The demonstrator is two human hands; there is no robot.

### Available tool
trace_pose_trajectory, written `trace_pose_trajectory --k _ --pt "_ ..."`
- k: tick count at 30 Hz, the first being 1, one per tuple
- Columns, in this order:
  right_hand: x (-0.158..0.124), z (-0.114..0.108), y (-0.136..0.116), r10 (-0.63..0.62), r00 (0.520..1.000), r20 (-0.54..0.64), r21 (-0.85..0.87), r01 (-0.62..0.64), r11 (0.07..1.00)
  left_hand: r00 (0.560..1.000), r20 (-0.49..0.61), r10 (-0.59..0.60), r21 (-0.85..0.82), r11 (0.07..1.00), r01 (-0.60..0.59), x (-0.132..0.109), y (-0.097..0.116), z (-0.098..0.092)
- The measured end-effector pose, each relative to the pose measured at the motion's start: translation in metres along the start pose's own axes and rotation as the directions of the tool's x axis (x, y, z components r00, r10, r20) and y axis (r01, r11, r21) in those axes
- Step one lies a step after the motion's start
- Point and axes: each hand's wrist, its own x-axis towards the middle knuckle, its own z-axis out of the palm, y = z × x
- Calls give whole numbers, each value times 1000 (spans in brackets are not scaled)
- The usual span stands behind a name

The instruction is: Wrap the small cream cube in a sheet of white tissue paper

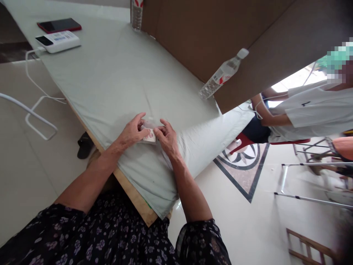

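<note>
A small flat packet (pixel 150 133), whitish with pink print and a clear wrapper, lies on the pale cloth-covered table (pixel 110 77) near its front edge. My left hand (pixel 132 131) pinches the packet's left side with curled fingers. My right hand (pixel 167 138) grips its right side, fingertips pressed on the top edge. Both hands rest on the cloth, and they hide part of the packet.
A plastic water bottle (pixel 222 74) lies by a brown cardboard wall (pixel 209 33); another bottle (pixel 136 14) stands at the back. A red phone (pixel 59 25) and a white power bank (pixel 58 40) with its cable sit far left. Another person (pixel 303 110) sits at right, beyond the table's corner.
</note>
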Motion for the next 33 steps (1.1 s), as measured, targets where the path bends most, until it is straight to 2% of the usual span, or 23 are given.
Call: trace_pose_trajectory --k 4,9,14,18,23,27,30,33 --pt "3 -3 0 -16 1000 13 -35 16 999 1000 -5 12 107 994 -11 1 -2 0" --pt "27 -7 0 -4 998 60 -42 6 999 1000 15 5 33 999 -6 1 -2 1" --pt "55 -1 -3 5 993 114 31 -8 999 1000 20 -8 10 1000 8 0 2 3" --pt "62 4 -6 -24 993 113 60 17 998 1000 24 11 1 1000 -11 0 0 2" --pt "48 4 -18 -94 993 67 50 91 995 997 45 65 2 998 -66 1 -4 2" --pt "28 4 -24 -141 990 24 -29 142 989 989 15 147 134 980 -148 -1 -4 5" --pt "15 5 -26 -210 977 -24 -131 206 970 982 -7 187 238 955 -180 -1 -5 7" --pt "5 5 -27 -291 956 -24 -290 272 918 979 -19 205 269 944 -192 -1 -6 8"
